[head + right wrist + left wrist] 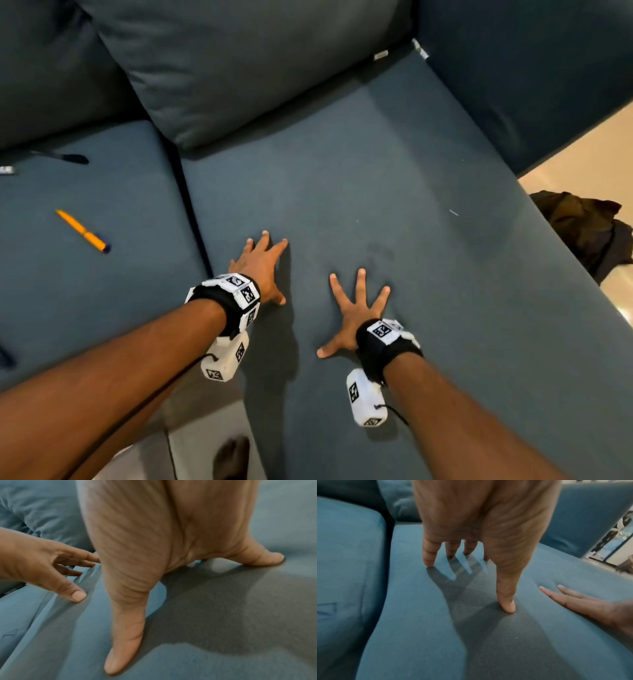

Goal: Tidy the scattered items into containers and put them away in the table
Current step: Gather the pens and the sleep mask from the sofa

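An orange pen (83, 231) with a dark tip lies on the left seat cushion (85, 291) of a dark blue sofa. Farther back on that cushion lies a black pen (65, 157), and a small silvery item (7, 170) is cut off at the left edge. My left hand (263, 267) rests flat with spread fingers on the right seat cushion (376, 205), just right of the gap between cushions. My right hand (352, 315) presses the same cushion, fingers splayed. Both hands hold nothing. In the wrist views the left hand (471, 547) and right hand (163, 561) touch the fabric with their fingertips.
A loose back cushion (257, 68) leans behind the seat. The sofa's armrest (531, 68) rises on the right. A dark crumpled cloth (582, 229) lies on the pale floor beyond the sofa's right edge. A bare foot (231, 457) shows below the seat front.
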Available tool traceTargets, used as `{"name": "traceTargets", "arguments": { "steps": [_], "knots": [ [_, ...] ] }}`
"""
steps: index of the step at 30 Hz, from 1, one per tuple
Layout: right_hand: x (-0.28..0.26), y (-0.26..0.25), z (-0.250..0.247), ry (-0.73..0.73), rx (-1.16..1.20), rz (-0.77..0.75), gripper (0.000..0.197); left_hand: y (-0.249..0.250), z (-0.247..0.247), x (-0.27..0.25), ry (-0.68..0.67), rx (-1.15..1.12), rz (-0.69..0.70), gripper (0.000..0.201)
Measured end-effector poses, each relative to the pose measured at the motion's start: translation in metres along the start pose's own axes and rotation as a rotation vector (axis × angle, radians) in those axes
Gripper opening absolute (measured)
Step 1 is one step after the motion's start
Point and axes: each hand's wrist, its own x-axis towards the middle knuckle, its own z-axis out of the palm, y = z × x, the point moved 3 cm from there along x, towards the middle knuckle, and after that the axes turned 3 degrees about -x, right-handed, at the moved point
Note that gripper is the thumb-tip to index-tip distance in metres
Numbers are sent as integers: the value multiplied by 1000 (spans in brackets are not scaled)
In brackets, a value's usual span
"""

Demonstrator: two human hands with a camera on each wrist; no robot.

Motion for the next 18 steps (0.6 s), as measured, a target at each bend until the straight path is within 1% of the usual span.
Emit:
{"name": "traceTargets", "arguments": {
  "steps": [4,7,11,13,14,15,17,18],
  "knots": [
    [12,3,-2,-88,19,27,150,8,3,21,-78,60,-21,128],
    [17,1,-4,-140,8,55,151,11,-1,26,-158,97,-22,126],
    [19,-3,-4,-134,18,68,151,11,-6,30,-241,106,-3,126],
    [15,-1,-6,-120,19,85,151,9,-10,28,-252,69,54,123],
    [13,-5,-6,-117,0,95,152,0,-17,27,-231,6,94,119],
    [10,-5,-5,-100,-10,108,152,-9,-24,26,-194,-105,127,112],
    [1,-12,-9,-57,-46,129,152,-42,-43,20,-88,-448,126,96],
    [-5,-15,-11,-33,-54,139,151,-62,-50,14,-35,-570,106,87]
  ]
}}
